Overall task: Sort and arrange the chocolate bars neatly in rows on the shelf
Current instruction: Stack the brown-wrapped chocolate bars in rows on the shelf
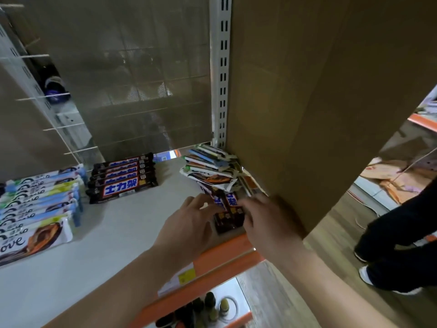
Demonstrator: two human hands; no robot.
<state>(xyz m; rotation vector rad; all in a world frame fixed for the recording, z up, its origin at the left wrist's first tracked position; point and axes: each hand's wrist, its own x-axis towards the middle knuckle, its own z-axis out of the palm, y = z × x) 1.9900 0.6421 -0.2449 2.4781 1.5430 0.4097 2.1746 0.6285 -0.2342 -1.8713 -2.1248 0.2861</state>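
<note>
Two dark brown chocolate bars (229, 213) lay side by side near the right end of the shelf (132, 223), close to its orange front edge, their far ends tucked under an untidy pile of mixed bars (209, 168) heaped in the far right corner. The left hand (189, 221) came at them from the left with its fingers spread and fairly straight, the tips touching the left bar's edge. The right hand (262, 217) met them from the right, thumb reaching across the wrappers. Blur hid whether it pinched them or only pressed.

Further left on the shelf a tidy row of the same dark brown bars (121, 177) lay stacked front to back, and left of that a longer row of white-wrapped bars (40, 204) ran toward the near edge. The two rows sat just beside each other, well apart from the hands.

A cardboard panel (319, 95) stood at the right, against a white slotted upright (221, 67). Beyond it, on the floor, were another person's legs (392, 233) in dark trousers. Small bottles (212, 306) stood on the shelf below.
</note>
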